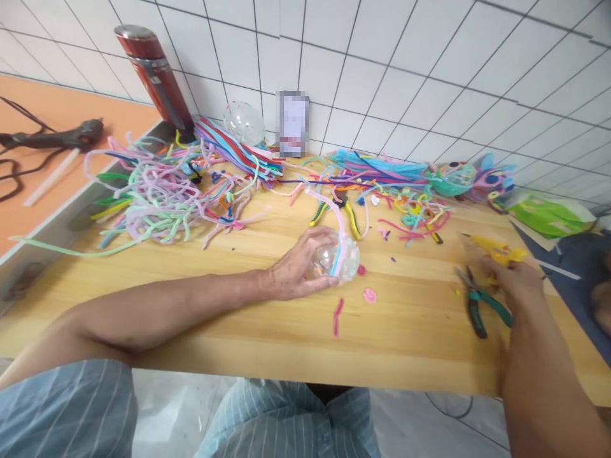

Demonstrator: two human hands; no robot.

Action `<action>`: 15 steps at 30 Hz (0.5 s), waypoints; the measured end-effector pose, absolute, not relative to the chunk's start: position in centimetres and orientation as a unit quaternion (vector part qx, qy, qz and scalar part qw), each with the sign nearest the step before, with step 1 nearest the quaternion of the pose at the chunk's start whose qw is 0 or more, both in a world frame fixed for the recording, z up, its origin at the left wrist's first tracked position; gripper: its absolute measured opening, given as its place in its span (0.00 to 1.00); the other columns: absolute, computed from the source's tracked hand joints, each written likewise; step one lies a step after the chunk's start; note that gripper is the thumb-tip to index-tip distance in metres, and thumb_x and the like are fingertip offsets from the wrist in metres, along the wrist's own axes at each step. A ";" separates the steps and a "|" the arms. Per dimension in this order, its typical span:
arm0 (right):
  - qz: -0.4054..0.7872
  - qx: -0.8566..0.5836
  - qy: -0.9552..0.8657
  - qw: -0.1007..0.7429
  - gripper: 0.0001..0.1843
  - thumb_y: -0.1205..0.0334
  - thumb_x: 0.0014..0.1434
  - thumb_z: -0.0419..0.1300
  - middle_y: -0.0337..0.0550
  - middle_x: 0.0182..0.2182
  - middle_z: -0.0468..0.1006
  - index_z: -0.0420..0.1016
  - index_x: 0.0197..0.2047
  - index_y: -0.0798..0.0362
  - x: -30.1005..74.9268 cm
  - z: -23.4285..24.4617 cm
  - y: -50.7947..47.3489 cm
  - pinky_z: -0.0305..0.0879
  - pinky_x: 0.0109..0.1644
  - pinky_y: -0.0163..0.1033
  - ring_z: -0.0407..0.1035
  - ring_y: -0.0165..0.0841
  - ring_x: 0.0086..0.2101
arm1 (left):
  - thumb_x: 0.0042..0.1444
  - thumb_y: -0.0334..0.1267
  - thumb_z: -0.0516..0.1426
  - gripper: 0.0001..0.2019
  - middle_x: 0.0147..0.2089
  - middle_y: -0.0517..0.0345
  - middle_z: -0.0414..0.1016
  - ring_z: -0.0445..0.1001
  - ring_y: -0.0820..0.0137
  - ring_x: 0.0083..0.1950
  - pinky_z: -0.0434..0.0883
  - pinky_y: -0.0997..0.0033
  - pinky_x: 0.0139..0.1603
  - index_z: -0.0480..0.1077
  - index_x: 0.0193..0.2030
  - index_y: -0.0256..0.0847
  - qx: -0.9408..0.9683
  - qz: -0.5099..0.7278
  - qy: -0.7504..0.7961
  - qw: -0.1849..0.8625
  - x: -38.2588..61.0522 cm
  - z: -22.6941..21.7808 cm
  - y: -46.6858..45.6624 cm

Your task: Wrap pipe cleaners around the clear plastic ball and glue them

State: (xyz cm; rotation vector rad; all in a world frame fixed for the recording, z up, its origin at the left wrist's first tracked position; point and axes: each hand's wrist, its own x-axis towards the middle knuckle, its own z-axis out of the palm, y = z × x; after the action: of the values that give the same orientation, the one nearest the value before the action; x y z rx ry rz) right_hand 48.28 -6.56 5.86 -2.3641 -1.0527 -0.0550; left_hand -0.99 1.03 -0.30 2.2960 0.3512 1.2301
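Observation:
My left hand (300, 264) is wrapped round a transparent ball (351, 261) low over the middle of the table. Pink and blue pipe cleaners (340, 245) run across the ball, and a pale pink one arches up from it. On the right, my right hand (518, 280) grips a yellow hot glue gun (499, 249), whose nozzle points left. A whitish glue stick (558, 269) sticks out behind the gun. Just left of that hand lie green-handled pliers (482, 302). Beyond the ball rest yellow-and-black pliers (352, 219), partly covered by pipe cleaners.
Tangled pipe cleaners (157, 197) fill the back left, with bundled ones (382, 168) along the wall. A red thermos (155, 79), another transparent ball (244, 123) and a phone (293, 124) stand behind. A black glue gun (57, 137) lies far left. A person's hand shows at the right edge.

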 end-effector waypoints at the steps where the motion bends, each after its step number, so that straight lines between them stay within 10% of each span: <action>1: -0.013 -0.887 -0.375 0.271 0.16 0.49 0.50 0.65 0.45 0.21 0.73 0.66 0.19 0.44 47.8 6.2 -6.6 0.66 0.36 0.53 0.68 0.43 0.26 | 0.65 0.48 0.66 0.37 0.70 0.37 0.65 0.64 0.48 0.76 0.70 0.35 0.75 0.55 0.74 0.45 0.844 0.451 0.130 0.259 -1.0 -0.3 1.0; 8: 0.121 -0.792 -0.513 0.307 0.14 0.45 0.49 0.68 0.48 0.40 0.88 0.85 0.32 0.46 38.0 10.1 -8.9 0.76 0.45 0.48 0.79 0.45 0.39 | 0.65 0.48 0.67 0.37 0.69 0.38 0.64 0.66 0.50 0.74 0.71 0.37 0.73 0.55 0.74 0.46 0.833 0.456 0.140 0.279 -1.1 0.1 1.2; 15: 0.275 -0.642 -0.650 0.299 0.08 0.49 0.54 0.71 0.36 0.26 0.84 0.85 0.34 0.41 29.9 10.8 -9.5 0.74 0.25 0.40 0.76 0.39 0.25 | 0.65 0.47 0.67 0.36 0.69 0.38 0.64 0.66 0.51 0.74 0.71 0.39 0.74 0.56 0.73 0.45 0.824 0.462 0.147 0.293 -1.1 0.3 1.2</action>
State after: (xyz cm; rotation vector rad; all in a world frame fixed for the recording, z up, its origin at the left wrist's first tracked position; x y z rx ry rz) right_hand 29.88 -9.54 10.81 -1.7060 -1.7274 0.7297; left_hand -1.12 1.20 0.29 2.1947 0.3910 1.2300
